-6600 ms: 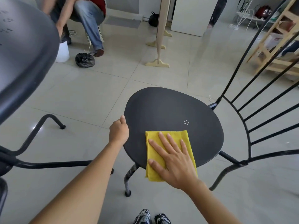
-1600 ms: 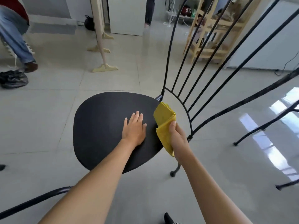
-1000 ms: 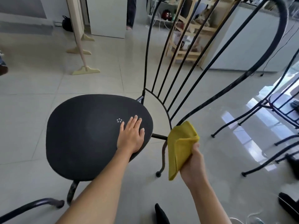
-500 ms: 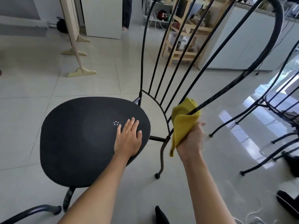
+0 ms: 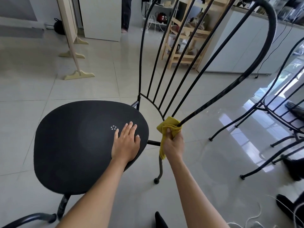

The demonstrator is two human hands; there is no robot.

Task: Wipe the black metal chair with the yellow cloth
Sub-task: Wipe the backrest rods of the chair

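Observation:
The black metal chair (image 5: 79, 142) stands on the tiled floor, its round seat in the middle left and its tall barred backrest rising to the upper right. My left hand (image 5: 126, 143) lies flat with straight fingers on the right part of the seat. My right hand (image 5: 172, 143) grips the yellow cloth (image 5: 167, 127), which is wrapped around the base of the thick outer backrest bar, just right of the seat edge. A tail of the cloth hangs down below my fist.
A second black metal chair (image 5: 276, 112) stands at the right. A wooden shelf unit (image 5: 184, 46) and white cabinets are behind the backrest. Pale wooden stands (image 5: 79, 73) are at the back left. A person's legs (image 5: 125, 14) show far back. Another chair leg (image 5: 28, 218) curves at bottom left.
My right hand has slid the cloth down the outer backrest bar to its base. My left hand stays flat on the seat. The view has shifted slightly.

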